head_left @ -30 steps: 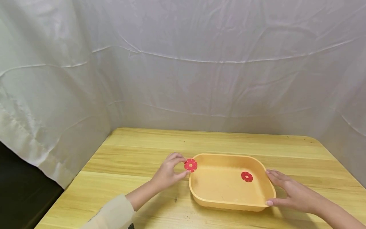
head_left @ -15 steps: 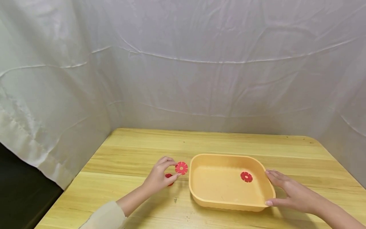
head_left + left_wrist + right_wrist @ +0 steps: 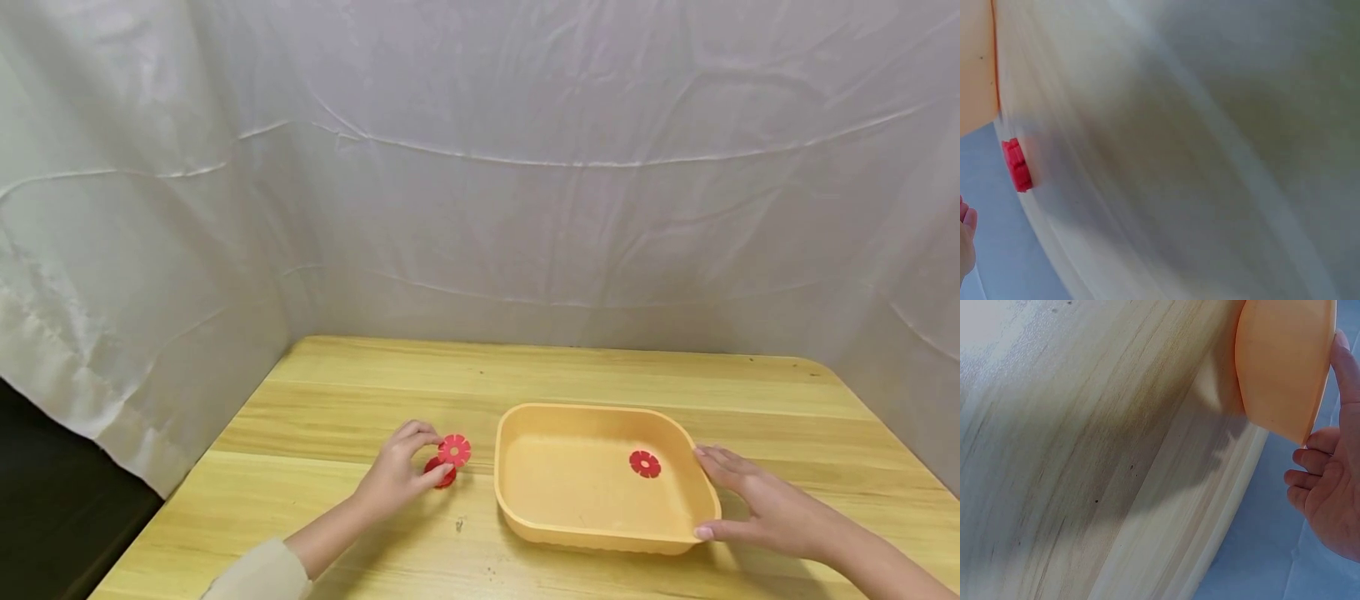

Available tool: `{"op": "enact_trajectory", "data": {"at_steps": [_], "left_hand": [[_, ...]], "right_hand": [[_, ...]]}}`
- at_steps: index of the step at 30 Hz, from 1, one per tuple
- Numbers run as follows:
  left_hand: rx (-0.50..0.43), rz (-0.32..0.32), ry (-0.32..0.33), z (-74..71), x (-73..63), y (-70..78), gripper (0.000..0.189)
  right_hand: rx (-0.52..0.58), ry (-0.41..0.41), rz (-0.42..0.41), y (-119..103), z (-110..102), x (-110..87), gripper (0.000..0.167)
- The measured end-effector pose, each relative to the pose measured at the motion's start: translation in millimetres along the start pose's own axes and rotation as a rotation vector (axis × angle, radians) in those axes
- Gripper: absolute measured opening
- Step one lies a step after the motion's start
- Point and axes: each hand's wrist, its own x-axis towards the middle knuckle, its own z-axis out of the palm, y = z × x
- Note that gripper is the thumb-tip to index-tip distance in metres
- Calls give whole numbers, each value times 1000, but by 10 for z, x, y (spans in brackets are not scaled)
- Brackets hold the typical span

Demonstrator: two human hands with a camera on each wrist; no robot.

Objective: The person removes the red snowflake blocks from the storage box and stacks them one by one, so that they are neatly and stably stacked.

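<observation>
In the head view my left hand (image 3: pixel 393 475) pinches a red snowflake disc (image 3: pixel 454 450), a flat round piece with notches and a centre hole, between thumb and fingers. Just below it on the table lies a small stack of red discs (image 3: pixel 441 475), partly covered by the thumb; the left wrist view shows the stack (image 3: pixel 1017 165) from the side. My right hand (image 3: pixel 765 508) holds the right end of a yellow-orange plastic tray (image 3: pixel 592 531), thumb at the near corner and fingers at the far part of that end. One more red disc (image 3: pixel 645 464) lies inside the tray toward its right side.
The tray stands on a light wooden table (image 3: pixel 390 396), right of the stack. Pale fabric (image 3: pixel 525 208) hangs behind the table and at both sides. A dark area (image 3: pixel 60 492) shows past the table's left edge.
My left hand has moved left and slightly down from the tray's left rim, carrying its disc over the stack, which has come into view. My right hand and the tray have barely moved.
</observation>
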Motion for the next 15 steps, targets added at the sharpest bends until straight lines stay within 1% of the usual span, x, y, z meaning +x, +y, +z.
{"op": "enact_trajectory", "data": {"at_steps": [5, 9, 11, 15], "left_hand": [[30, -38, -46, -14, -78, -53, 27], [24, -98, -91, -17, -122, -76, 26], [14, -128, -101, -17, -134, -83, 25], [-7, -168, -111, -20, -142, -92, 23]], "right_hand": [[-14, -3, -8, 10, 2, 8, 91], [-21, 0, -13, 18, 0, 12, 90], [-31, 2, -13, 15, -3, 14, 90], [-48, -4, -9, 8, -12, 22, 90]]}}
